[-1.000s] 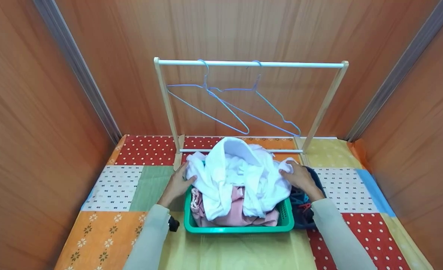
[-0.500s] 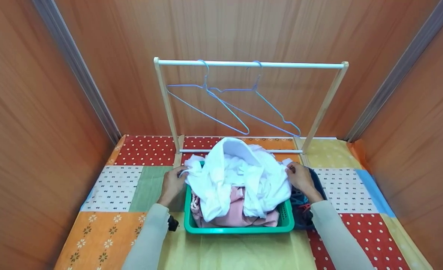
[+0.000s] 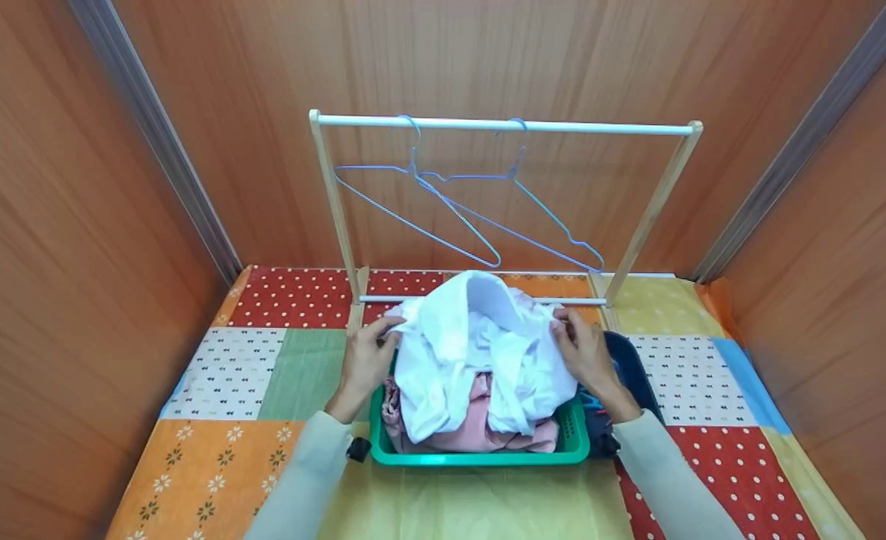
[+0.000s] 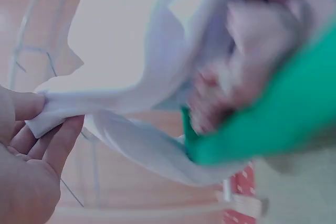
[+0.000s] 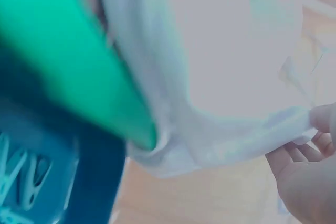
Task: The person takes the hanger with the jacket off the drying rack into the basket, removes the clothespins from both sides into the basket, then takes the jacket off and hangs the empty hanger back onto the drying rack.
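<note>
A crumpled white garment (image 3: 443,360) lies heaped over a green basket (image 3: 480,459), on top of folded pink clothing (image 3: 469,429). My left hand (image 3: 366,364) pinches the garment's left edge between thumb and fingers; the left wrist view shows the fold of cloth (image 4: 52,114) in that grip. On the other side, my right hand (image 3: 587,358) pinches the right edge, and the right wrist view shows the fabric (image 5: 283,124) stretched from those fingertips. Much of the garment still rests on the basket. Its full shape is hidden by the folds.
Behind the basket stands a rack with a white rail (image 3: 458,122), carrying a left hanger (image 3: 420,225) and a right hanger (image 3: 548,214). A dark blue basket (image 3: 626,356) holding clothespins (image 5: 31,182) sits right of the green one. Wooden panels (image 3: 825,247) enclose the patchwork-covered table (image 3: 217,375).
Both hands have moved inward and slightly up along the white garment's sides, drawing its edges in. The garment's top has shifted a little to the right; the green basket stays put.
</note>
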The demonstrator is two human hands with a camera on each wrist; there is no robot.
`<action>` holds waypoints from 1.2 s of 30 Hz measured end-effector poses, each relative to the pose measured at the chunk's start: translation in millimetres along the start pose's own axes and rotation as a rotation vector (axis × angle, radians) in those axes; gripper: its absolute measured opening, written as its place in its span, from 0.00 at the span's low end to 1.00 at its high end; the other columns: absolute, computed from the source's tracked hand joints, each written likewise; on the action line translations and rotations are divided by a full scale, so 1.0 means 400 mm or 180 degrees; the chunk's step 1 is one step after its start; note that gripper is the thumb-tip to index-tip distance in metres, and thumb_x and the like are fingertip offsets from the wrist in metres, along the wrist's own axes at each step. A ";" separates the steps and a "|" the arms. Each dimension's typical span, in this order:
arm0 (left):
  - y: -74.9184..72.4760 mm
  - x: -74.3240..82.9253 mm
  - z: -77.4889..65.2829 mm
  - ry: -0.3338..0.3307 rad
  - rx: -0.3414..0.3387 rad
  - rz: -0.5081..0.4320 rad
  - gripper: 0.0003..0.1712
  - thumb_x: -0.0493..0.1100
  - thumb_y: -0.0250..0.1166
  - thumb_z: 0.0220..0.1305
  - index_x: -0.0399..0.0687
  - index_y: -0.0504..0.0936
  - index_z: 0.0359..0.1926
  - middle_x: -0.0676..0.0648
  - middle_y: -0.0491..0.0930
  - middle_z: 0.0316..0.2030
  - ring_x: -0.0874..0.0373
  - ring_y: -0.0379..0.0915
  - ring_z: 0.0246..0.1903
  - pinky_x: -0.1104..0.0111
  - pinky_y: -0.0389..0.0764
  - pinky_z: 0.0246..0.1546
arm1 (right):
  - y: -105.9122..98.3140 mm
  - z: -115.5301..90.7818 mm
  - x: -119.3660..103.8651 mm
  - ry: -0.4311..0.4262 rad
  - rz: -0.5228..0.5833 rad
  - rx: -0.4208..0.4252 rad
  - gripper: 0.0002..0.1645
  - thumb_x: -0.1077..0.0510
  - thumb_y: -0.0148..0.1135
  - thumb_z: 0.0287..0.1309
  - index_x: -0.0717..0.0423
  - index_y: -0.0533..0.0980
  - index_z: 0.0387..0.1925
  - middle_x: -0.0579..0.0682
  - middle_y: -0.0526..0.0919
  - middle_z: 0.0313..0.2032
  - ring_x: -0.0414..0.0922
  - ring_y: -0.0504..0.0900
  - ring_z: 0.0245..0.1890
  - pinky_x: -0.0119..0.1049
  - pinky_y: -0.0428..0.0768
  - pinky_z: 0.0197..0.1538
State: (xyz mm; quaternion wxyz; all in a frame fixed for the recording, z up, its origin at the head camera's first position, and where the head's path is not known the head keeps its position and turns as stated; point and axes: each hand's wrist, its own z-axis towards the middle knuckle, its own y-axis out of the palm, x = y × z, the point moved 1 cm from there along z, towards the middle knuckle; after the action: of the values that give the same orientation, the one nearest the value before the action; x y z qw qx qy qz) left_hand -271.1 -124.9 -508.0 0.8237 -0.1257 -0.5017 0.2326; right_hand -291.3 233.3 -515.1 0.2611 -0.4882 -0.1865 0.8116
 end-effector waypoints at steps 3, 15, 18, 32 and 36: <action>0.019 0.035 -0.020 0.0283 -0.0068 0.0109 0.12 0.32 0.63 0.64 0.46 0.87 0.45 0.45 0.88 0.33 0.62 0.71 0.20 0.72 0.74 0.23 | 0.017 -0.025 -0.026 -0.0366 0.0014 -0.0044 0.07 0.60 0.57 0.69 0.58 0.79 0.44 0.53 0.86 0.37 0.42 0.82 0.34 0.31 0.78 0.35; 0.088 0.095 -0.141 0.1057 -0.1343 0.0726 0.14 0.38 0.64 0.66 0.49 0.85 0.51 0.49 0.86 0.51 0.56 0.83 0.51 0.61 0.83 0.51 | 0.069 -0.125 -0.100 -0.1481 -0.0335 -0.0980 0.03 0.61 0.57 0.68 0.54 0.76 0.42 0.48 0.84 0.44 0.38 0.82 0.38 0.37 0.84 0.42; 0.103 0.093 -0.161 0.1189 -0.1533 0.0837 0.12 0.37 0.64 0.66 0.50 0.86 0.49 0.51 0.87 0.47 0.58 0.84 0.48 0.63 0.84 0.50 | 0.081 -0.147 -0.101 -0.1446 -0.0421 -0.1286 0.05 0.60 0.56 0.69 0.53 0.75 0.44 0.45 0.83 0.40 0.36 0.81 0.38 0.35 0.84 0.43; 0.146 0.028 -0.215 0.0975 -0.2493 0.1206 0.07 0.37 0.65 0.65 0.56 0.86 0.36 0.59 0.83 0.30 0.70 0.70 0.28 0.76 0.75 0.33 | 0.114 -0.209 -0.071 -0.1076 -0.1011 -0.2208 0.04 0.60 0.60 0.65 0.50 0.75 0.33 0.38 0.69 0.21 0.34 0.68 0.24 0.24 0.67 0.29; 0.143 0.030 -0.213 0.0879 -0.2597 0.1162 0.06 0.40 0.63 0.67 0.56 0.86 0.38 0.60 0.82 0.29 0.69 0.70 0.27 0.75 0.75 0.32 | 0.107 -0.205 -0.070 -0.1073 -0.0984 -0.2285 0.02 0.59 0.59 0.67 0.50 0.76 0.36 0.38 0.71 0.23 0.34 0.69 0.25 0.25 0.68 0.31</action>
State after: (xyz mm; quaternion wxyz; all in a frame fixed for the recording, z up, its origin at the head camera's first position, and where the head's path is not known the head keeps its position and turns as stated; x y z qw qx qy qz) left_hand -205.6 -67.5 -563.6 0.7116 -0.5553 -0.4075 0.1385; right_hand -217.9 186.3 -556.7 0.1590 -0.3749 -0.5684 0.7149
